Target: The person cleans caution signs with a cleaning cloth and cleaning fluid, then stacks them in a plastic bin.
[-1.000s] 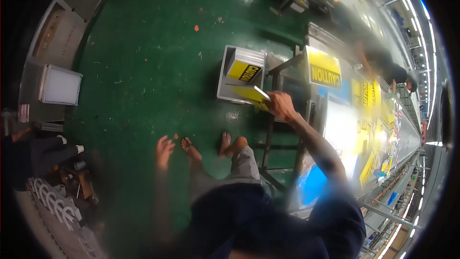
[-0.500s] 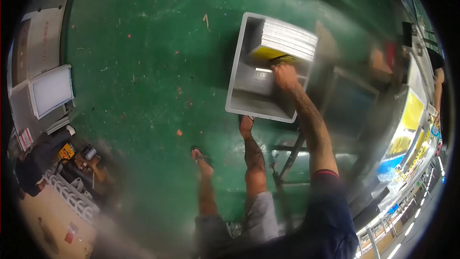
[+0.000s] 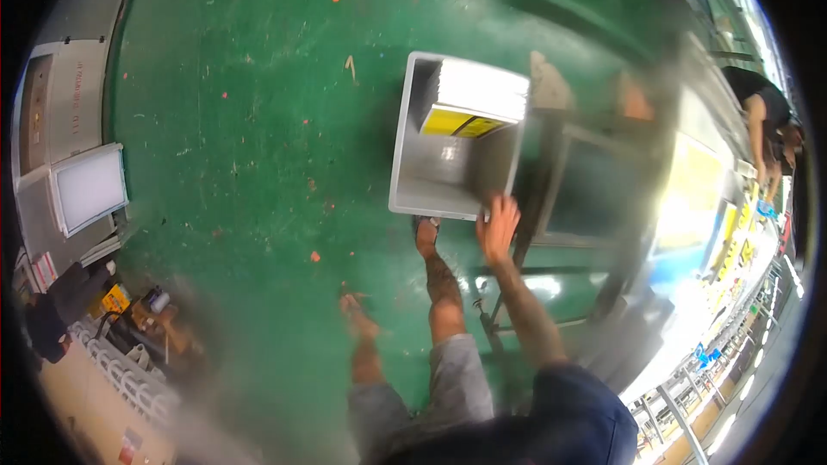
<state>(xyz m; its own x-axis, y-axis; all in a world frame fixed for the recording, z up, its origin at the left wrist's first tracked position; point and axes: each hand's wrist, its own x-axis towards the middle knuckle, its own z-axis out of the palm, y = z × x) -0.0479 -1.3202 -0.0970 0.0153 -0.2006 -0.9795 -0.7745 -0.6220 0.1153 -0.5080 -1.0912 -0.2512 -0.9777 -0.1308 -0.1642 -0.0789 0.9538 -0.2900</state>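
Observation:
My right hand [image 3: 498, 228] is at the near right corner of a grey plastic bin [image 3: 399, 164], its fingers apart and reaching over the rim. Whether the fingertips press on the rim cannot be made out. Inside the far part of the bin stands a stack of flat panels [image 3: 482, 90] with white edges, and a yellow face with dark marks [image 3: 461, 122] shows on the near side. The bin's near half shows its bare grey floor. My left hand is out of view.
A metal frame stand [image 3: 491, 323] is right of my legs. Behind it lies a dark framed panel [image 3: 590, 189]. A workbench with yellow sheets [image 3: 693, 181] runs along the right, where another person [image 3: 758, 103] leans in. White-framed panel [image 3: 90, 188] and boxes line the left.
My right hand has come away from the panel stack, back to the bin's near right corner. The view has shifted, and more of the person at the right shows.

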